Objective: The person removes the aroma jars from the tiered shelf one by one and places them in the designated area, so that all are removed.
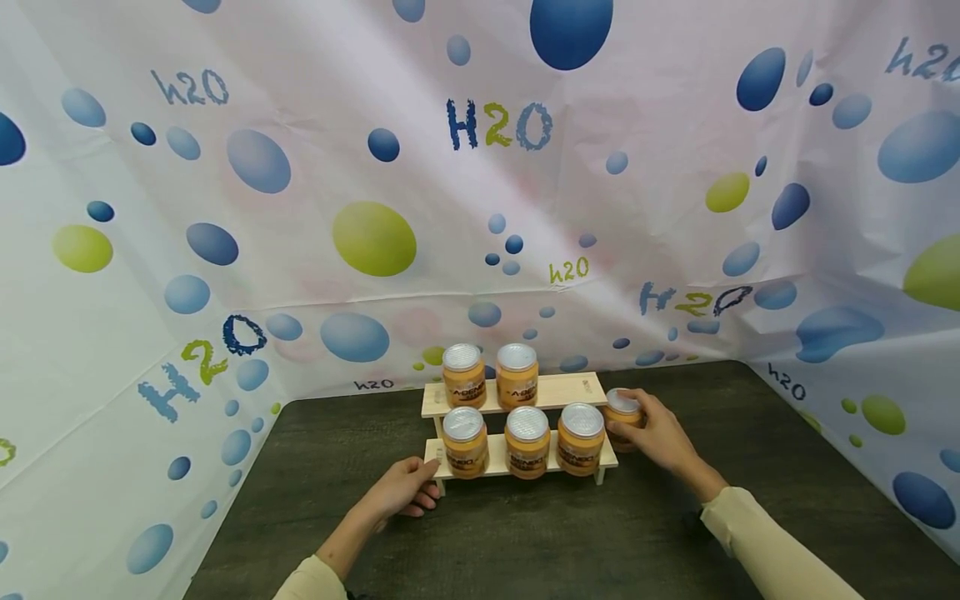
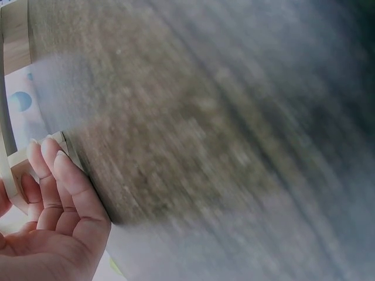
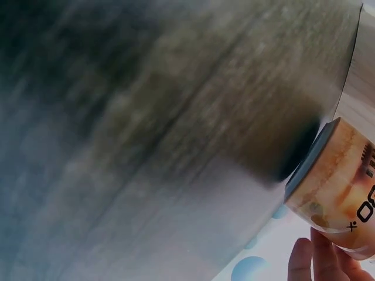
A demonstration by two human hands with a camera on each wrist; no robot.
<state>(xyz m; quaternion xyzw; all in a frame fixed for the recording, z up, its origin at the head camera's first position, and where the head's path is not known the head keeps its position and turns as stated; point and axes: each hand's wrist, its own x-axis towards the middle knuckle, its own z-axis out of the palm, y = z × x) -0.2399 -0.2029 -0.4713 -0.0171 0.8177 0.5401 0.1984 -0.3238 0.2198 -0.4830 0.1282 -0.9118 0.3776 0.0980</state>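
On the dark tabletop (image 1: 517, 542), the left hand (image 1: 402, 490) pinches the wooden rack (image 1: 558, 389) by its left end while the right hand (image 1: 660, 429) grips a jar (image 1: 619, 410) beside the rack's right.

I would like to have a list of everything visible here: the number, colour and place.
Table: 1, dark, foreground
Wooden shelves: 2, pale, stepped, on the table
Jars: 6, orange with silvery lids; two on back shelf, three on front shelf, one right of the shelves
Spotted sheeting: 1, white with blue and green, behind and beside the table
Sleeves: 2, cream, on the forearms
Left hand: 1, bare, gripping front shelf's left end
Right hand: 1, bare, holding rightmost jar
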